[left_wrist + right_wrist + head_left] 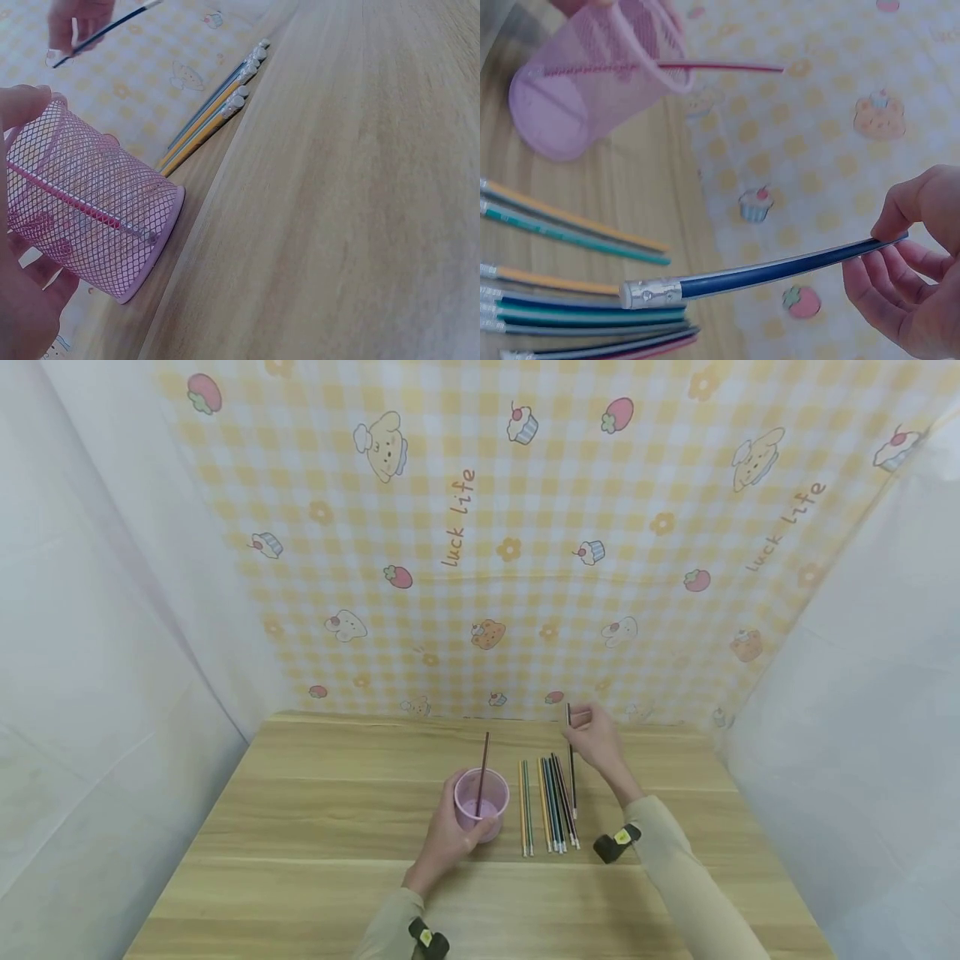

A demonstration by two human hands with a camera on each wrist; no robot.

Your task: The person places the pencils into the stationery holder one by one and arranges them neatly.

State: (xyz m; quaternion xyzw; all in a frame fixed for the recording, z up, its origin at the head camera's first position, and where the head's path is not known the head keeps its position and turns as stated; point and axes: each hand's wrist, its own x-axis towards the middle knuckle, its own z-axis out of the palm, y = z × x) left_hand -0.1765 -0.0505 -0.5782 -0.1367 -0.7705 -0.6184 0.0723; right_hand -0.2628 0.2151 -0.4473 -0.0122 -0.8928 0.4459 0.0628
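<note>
Here's my left hand [448,828], fingers wrapped round the pink mesh pencil cup [112,172], steadying it at the middle of the table [300,810]. Inside the cup leans one dark red pencil [483,768], its metal-capped eraser end down near the base, its other end poking well above the rim.

Over to my right hand [596,742], and it's a neat pinch: thumb and fingers clamped on the far end of a dark blue pencil [757,274], the eraser end pointing back towards me. That pencil is off the table, up above the loose ones at the right.

Between the hands, a pair lies close together, an orange pencil [577,217] and a green pencil [577,234], just right of the cup. Beside them sits a tighter bunch of pencils [555,810], eraser ends nearest me; they overlap, so I can't fairly count them.

Behind it all hangs the yellow checked cloth [562,485].
</note>
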